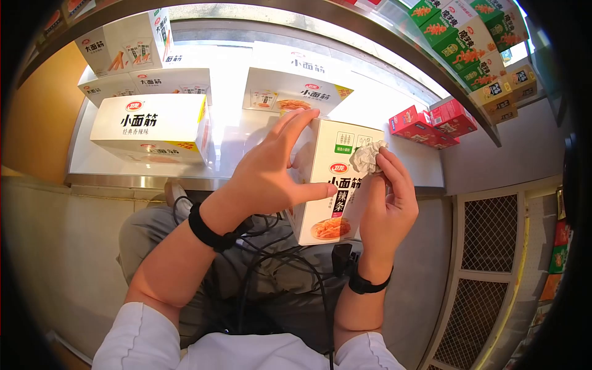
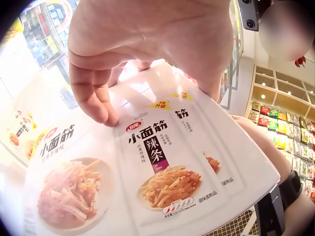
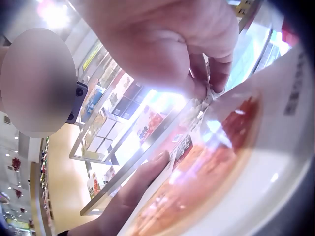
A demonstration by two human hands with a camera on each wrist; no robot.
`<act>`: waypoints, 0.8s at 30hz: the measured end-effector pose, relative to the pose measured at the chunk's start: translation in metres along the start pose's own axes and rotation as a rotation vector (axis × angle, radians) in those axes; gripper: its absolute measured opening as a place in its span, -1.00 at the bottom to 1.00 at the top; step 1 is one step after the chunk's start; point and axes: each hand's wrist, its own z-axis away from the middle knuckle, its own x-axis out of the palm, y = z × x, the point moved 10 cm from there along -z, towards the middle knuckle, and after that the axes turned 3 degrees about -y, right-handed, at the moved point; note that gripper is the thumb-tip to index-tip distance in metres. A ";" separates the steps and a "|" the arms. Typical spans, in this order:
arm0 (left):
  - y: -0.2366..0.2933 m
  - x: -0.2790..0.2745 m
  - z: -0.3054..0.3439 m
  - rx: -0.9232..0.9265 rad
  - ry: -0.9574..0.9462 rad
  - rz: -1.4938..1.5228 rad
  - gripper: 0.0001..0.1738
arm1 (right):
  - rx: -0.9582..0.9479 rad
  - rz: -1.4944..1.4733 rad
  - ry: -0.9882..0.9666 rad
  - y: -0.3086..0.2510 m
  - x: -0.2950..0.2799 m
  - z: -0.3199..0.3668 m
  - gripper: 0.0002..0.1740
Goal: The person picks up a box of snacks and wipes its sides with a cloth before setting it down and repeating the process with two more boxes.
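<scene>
A white snack box (image 1: 311, 213) printed with noodle-like strips is held up over the person's lap, in front of the shelf. The left hand (image 1: 265, 166) grips it, thumb on the printed face and fingers reaching to the far edge. In the left wrist view the left hand (image 2: 152, 39) spans the box's top end, above the box's printed sides (image 2: 118, 196). Between its thumb and fingers the right hand (image 1: 391, 213) pinches a crumpled white tissue (image 1: 368, 158) at the box's upper right. The right wrist view shows the tissue (image 3: 194, 113) right at the box surface.
Similar white boxes (image 1: 151, 126) stand on the lit shelf (image 1: 231, 132), left and centre. Red boxes (image 1: 431, 123) lie to the right. Green boxes (image 1: 468, 46) fill the upper shelf. Black cables (image 1: 265, 259) hang over the lap. A mesh-front cabinet (image 1: 484, 234) stands at right.
</scene>
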 end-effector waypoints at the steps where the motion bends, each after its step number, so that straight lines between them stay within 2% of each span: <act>1: -0.002 -0.002 -0.001 -0.068 -0.025 0.049 0.25 | 0.030 0.024 0.024 0.003 -0.003 0.000 -0.68; 3: -0.008 -0.003 0.000 -0.136 -0.050 0.098 0.21 | 0.041 0.003 0.002 0.004 -0.001 0.001 -0.69; 5: -0.012 -0.004 0.001 -0.129 -0.011 0.134 0.23 | 0.052 -0.017 -0.020 0.003 0.003 0.002 -0.69; 8: -0.011 -0.008 0.002 -0.044 0.069 0.135 0.25 | -0.085 0.024 -0.173 -0.023 0.027 0.008 -0.71; 9: -0.009 -0.010 0.002 -0.045 0.068 0.135 0.25 | -0.084 0.024 -0.174 -0.027 0.029 0.009 -0.71; 11: -0.008 -0.009 0.002 -0.091 0.010 0.081 0.18 | -0.182 0.036 -0.311 -0.045 0.045 0.014 -0.69; 17: -0.009 -0.011 0.001 -0.075 -0.040 0.122 0.00 | -0.215 0.036 -0.345 -0.048 0.047 0.016 -0.63; 21: -0.014 -0.007 0.004 -0.069 0.008 0.069 -0.04 | -0.271 0.034 -0.373 -0.053 0.050 0.018 -0.61; 23: -0.013 -0.008 0.003 0.001 0.015 0.053 -0.09 | -0.241 0.005 -0.375 -0.050 0.050 0.018 -0.62; 24: -0.014 -0.009 0.002 -0.033 -0.007 0.139 -0.14 | -0.212 -0.005 -0.376 -0.047 0.051 0.018 -0.63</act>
